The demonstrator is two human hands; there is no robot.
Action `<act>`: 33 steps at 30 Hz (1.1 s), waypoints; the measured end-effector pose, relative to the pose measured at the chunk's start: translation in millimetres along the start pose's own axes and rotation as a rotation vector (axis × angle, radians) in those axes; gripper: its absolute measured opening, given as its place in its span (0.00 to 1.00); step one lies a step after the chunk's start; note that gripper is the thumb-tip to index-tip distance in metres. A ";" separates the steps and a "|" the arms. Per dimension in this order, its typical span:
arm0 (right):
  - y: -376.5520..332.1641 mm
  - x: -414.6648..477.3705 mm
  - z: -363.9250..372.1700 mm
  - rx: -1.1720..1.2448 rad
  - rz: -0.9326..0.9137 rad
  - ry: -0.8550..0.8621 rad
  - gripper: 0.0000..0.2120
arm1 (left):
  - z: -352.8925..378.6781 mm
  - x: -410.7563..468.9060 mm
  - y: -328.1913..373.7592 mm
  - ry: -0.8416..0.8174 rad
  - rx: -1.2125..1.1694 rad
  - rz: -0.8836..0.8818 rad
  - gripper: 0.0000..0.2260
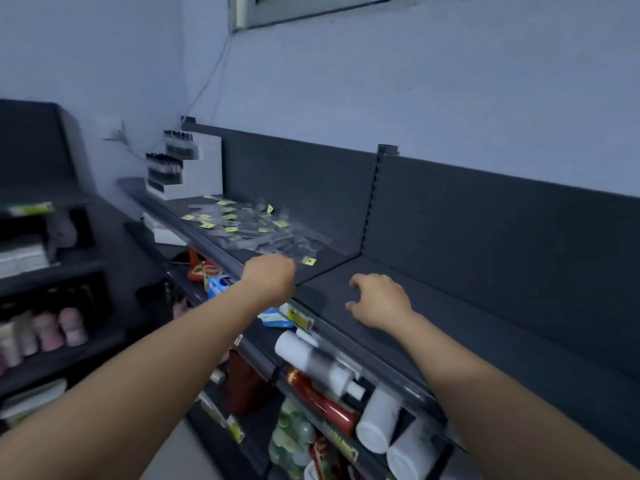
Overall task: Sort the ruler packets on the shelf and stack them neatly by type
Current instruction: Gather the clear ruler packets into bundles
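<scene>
Several clear ruler packets (249, 226) with small yellow labels lie scattered in a loose heap on the dark top shelf (467, 327). One packet with a yellow label (309, 260) lies nearest, just right of my left hand (270, 280). That hand hovers at the shelf's front edge with its fingers curled under; whether it holds anything is hidden. My right hand (379, 301) hovers over the bare right section of the shelf, fingers loosely curled and holding nothing.
A white tiered display of dark small bottles (180, 164) stands at the shelf's far left end. An upright slotted post (372, 202) divides the back panels. Lower shelves hold white bottles (377, 420), red bottles (322, 400) and blue packs (220, 284).
</scene>
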State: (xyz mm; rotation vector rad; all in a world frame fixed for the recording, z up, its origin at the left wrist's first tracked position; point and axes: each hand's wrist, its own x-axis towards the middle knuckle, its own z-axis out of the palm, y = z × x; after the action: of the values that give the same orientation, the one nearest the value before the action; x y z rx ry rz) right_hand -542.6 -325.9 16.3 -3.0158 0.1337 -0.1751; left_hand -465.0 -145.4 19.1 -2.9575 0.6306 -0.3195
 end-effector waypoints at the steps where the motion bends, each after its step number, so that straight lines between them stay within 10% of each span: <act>1: -12.3 11.0 3.4 0.003 -0.008 -0.005 0.20 | 2.3 2.8 -14.9 -0.010 0.007 -0.011 0.09; 16: -124.1 158.6 54.8 0.002 -0.002 -0.091 0.17 | 60.7 75.7 -168.0 -0.031 -0.016 -0.084 0.08; 33: -106.3 323.9 111.2 0.074 0.305 -0.226 0.42 | 130.8 240.6 -193.3 -0.137 -0.146 0.039 0.18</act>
State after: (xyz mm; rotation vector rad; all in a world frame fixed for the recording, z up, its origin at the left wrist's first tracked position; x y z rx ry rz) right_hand -200.1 -238.9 -44.8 -2.8677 0.5450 0.1841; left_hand -145.2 -61.9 -36.8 -3.0653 0.7224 -0.0686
